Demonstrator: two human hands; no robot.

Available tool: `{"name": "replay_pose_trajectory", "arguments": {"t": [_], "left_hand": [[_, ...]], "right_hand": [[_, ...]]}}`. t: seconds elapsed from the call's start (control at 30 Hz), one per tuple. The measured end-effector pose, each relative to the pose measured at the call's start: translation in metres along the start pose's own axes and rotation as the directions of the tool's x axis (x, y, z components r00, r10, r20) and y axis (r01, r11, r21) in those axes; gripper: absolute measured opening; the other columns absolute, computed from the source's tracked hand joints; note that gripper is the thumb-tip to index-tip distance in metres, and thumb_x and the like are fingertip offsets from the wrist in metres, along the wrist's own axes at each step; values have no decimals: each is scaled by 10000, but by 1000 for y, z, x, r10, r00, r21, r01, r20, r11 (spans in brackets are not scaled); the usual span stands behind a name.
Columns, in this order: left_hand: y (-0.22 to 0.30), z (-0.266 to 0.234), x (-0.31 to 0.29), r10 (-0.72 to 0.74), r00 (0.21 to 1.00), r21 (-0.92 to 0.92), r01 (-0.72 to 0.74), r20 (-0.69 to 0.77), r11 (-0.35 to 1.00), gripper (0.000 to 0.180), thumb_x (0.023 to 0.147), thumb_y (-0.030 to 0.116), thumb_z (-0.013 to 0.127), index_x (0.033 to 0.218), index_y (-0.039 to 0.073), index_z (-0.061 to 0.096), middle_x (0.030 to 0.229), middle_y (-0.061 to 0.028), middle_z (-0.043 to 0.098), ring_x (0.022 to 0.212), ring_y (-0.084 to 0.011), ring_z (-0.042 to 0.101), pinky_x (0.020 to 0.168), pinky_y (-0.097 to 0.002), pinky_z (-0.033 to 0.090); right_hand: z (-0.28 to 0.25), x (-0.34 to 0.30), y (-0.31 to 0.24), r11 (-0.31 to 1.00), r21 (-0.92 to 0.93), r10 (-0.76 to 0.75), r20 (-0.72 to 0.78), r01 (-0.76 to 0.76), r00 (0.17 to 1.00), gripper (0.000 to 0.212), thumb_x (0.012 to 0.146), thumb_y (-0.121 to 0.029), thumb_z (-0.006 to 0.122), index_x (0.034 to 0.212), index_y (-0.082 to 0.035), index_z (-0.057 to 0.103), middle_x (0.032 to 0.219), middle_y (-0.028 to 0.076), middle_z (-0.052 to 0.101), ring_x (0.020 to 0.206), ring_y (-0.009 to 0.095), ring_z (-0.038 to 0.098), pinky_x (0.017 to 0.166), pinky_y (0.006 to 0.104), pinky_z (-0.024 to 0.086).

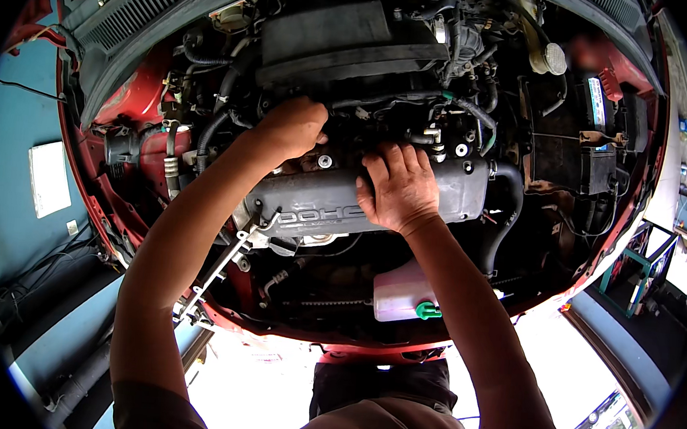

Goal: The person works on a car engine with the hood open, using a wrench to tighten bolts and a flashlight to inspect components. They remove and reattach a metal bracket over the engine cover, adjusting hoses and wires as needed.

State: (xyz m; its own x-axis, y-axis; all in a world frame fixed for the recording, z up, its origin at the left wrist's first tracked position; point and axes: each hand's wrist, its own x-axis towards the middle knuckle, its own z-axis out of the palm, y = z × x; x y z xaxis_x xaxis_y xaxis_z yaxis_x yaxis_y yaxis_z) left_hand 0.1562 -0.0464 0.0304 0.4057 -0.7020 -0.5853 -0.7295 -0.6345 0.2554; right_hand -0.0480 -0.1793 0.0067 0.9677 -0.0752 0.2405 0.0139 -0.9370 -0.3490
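Note:
Over an open engine bay, both of my arms reach to the black valve cover (301,195) with raised lettering. My left hand (295,128) is closed in a fist at the cover's far left edge, beside a round bolt (325,161). Its fingertips point down and away, so whatever they grip is hidden. My right hand (404,185) lies palm down across the middle of the cover. Its fingers stretch over the far edge and the thumb stands apart on the left. Just beyond its fingers is a small pipe fitting (437,137).
Behind the cover sits a large black air box (325,36). To the right are a battery (571,144) and a thick black hose (511,220). A pinkish plastic bottle (394,295) with a green cap is near the front edge. A thin metal rod (222,269) slants at left.

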Motion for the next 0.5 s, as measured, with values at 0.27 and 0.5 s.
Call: {"name": "replay_pose_trajectory", "arguments": {"t": [0.27, 0.5], "left_hand": [[1, 0, 2, 45, 998, 24, -44, -45, 999, 186, 845, 193, 769, 925, 27, 744, 921, -224, 712, 916, -406, 700, 812, -462, 560], [1, 1, 0, 70, 997, 89, -67, -30, 994, 189, 865, 185, 745, 1004, 58, 758, 918, -230, 711, 904, -410, 700, 803, -479, 561]], "right_hand": [[1, 0, 0, 1000, 10, -10, -38, 11, 999, 355, 834, -350, 650, 1105, -121, 635, 1151, 107, 613, 1037, 303, 573, 870, 437, 470], [-3, 1, -1, 1000, 14, -6, -27, 7, 1000, 352, 834, -344, 652, 1099, -113, 640, 1154, 110, 616, 1035, 304, 575, 869, 433, 473]]}}
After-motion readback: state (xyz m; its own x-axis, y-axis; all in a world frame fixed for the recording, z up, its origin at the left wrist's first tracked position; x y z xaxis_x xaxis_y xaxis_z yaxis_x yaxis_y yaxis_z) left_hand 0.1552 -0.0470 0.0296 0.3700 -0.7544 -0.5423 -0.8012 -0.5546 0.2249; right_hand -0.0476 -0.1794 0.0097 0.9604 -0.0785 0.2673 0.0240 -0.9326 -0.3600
